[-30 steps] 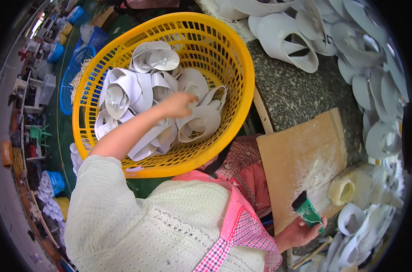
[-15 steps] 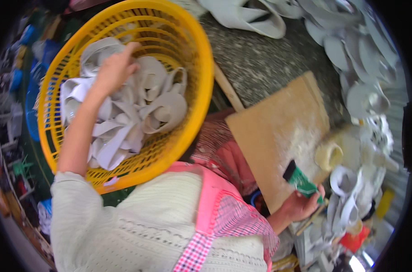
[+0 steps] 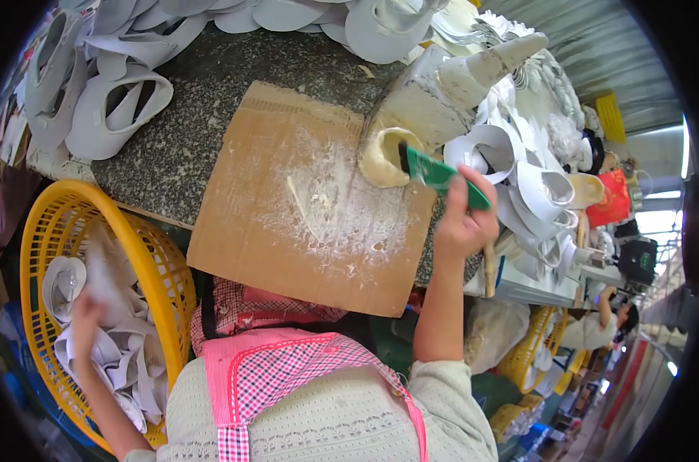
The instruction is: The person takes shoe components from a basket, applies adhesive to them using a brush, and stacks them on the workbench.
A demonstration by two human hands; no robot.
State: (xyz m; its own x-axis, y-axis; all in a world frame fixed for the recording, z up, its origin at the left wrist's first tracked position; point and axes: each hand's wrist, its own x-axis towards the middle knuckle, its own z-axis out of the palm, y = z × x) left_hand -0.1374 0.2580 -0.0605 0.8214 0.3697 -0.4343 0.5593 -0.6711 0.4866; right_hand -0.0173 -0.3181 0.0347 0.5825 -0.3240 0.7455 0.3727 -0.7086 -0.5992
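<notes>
My right hand (image 3: 469,223) is pinching the handle of a green brush (image 3: 442,177) between thumb and fingers, just over the upper right edge of the cardboard (image 3: 242,208). The brush is pointing to the left, and its dark bristles are sitting right at the round mouth of a crusted, cream-coloured pot (image 3: 423,100); I cannot tell whether they are touching its rim. The pot is lying on its side, its mouth hanging over the cardboard's upper right corner.

My left hand (image 3: 88,312) is reaching into a yellow basket (image 3: 151,285) that is standing to the left of the cardboard, lower than the table (image 3: 203,92). That hand is showing as a blur, with a smeared white shape just beside its fingers, so I cannot tell whether they are spread or pinching something. Several white strap pieces (image 3: 134,346) are lying heaped around it in the basket.

White smears (image 3: 326,204) are covering the middle and right part of the cardboard, which is lying flat on the speckled table. More white pieces are resting in a pile beyond its upper left corner, and others are crowding to its right, past the pot. My pink checked apron (image 3: 288,377) is showing below the cardboard's near edge, and another person (image 3: 584,333) is working far off to its right.
</notes>
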